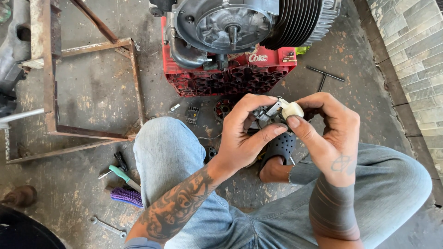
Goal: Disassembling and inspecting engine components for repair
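- Left hand (244,133): fingers clasped round a small grey metal engine part (267,113), held above the knees.
- Right hand (330,133): thumb and fingers pinching the part's white plastic float (292,109).
- Engine (240,27): resting on a red crate (230,76) just ahead.

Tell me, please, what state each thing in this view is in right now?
Small grey metal part with a cream plastic piece: held up in both hands.
Left hand: fingers closed around the part.
Right hand: thumb pressed on the cream piece.
Grey finned engine: cover off, shaft exposed, resting on a red plastic crate.
Rusty metal frame: lying on the floor.
Purple-bristled brush: lying on the floor.
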